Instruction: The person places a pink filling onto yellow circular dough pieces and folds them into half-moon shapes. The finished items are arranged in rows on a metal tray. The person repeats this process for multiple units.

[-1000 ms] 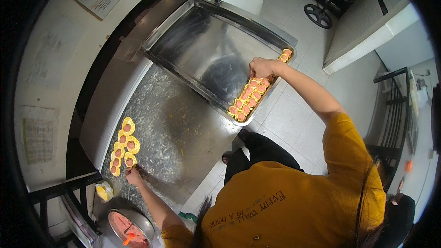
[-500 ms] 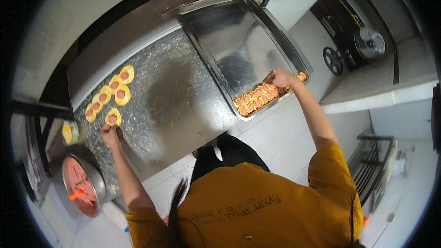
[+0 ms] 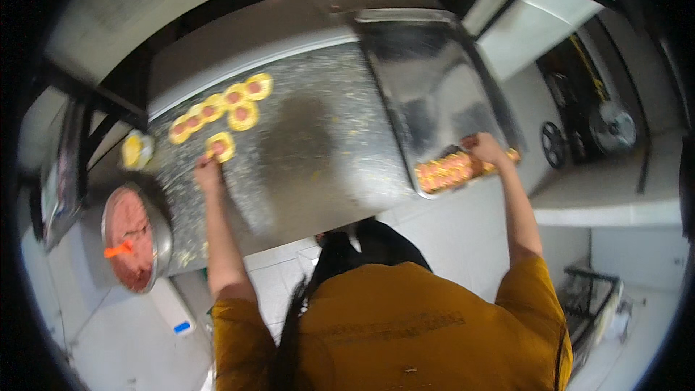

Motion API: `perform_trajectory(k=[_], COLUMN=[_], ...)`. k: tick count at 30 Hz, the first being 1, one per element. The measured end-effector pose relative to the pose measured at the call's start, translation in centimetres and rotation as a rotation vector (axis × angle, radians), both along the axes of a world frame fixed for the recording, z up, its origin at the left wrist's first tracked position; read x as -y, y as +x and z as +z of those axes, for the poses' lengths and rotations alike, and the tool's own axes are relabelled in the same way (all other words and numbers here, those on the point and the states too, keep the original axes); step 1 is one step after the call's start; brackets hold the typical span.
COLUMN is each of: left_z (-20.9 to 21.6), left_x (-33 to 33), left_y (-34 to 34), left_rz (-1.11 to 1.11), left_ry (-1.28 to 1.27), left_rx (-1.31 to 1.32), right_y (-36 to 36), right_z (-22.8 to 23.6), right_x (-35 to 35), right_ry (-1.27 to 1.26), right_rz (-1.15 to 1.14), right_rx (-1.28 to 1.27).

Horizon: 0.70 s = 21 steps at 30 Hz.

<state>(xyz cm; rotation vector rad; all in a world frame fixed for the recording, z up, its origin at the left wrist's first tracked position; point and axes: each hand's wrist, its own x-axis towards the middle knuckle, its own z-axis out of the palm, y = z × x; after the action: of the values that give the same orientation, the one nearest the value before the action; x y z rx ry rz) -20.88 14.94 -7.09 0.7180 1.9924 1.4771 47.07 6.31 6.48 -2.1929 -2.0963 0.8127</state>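
My left hand (image 3: 208, 168) pinches the near edge of a round yellow dough wrapper (image 3: 220, 147) with a dab of pink meat filling at its centre. Beyond it, several more filled wrappers (image 3: 210, 108) lie flat on the floured, speckled worktop. Over on the right, my right hand (image 3: 485, 148) is at the rows of small open-topped dumplings (image 3: 447, 171) along the near end of a metal tray (image 3: 379, 87). Its fingers are drawn together and blurred; whatever is between them is hidden.
At the worktop's left end stands a metal bowl (image 3: 163, 239) of pink meat filling with an orange-handled utensil (image 3: 119, 249) in it. A small yellow-and-white tub (image 3: 136, 150) sits behind the bowl. A machine with a dark handwheel (image 3: 553, 145) stands right of the tray.
The whole view has turned, shifting the worktop and tray rightward in the picture. My left hand stays at the same wrapper's edge, and my right hand stays over the dumpling rows.
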Motion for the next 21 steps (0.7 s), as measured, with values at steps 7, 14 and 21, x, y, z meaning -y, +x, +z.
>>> perform_trajectory(k=[7, 14, 21], left_z=[5.0, 9.5, 6.9], left_x=[5.0, 12.4, 15.0], left_y=[5.0, 16.1, 18.9], left_rz=[-0.184, -0.356, -0.461], left_ry=[0.323, 0.172, -0.11], left_rx=[0.742, 1.086, 0.515], right_y=[-16.3, -32.1, -32.8], right_z=[1.4, -3.9, -7.9], right_x=[0.1, 0.6, 2.8], right_ry=[0.111, -0.629, -0.272], right_rz=[-0.156, -0.462, -0.42], right_rx=[-1.036, -1.685, -1.295])
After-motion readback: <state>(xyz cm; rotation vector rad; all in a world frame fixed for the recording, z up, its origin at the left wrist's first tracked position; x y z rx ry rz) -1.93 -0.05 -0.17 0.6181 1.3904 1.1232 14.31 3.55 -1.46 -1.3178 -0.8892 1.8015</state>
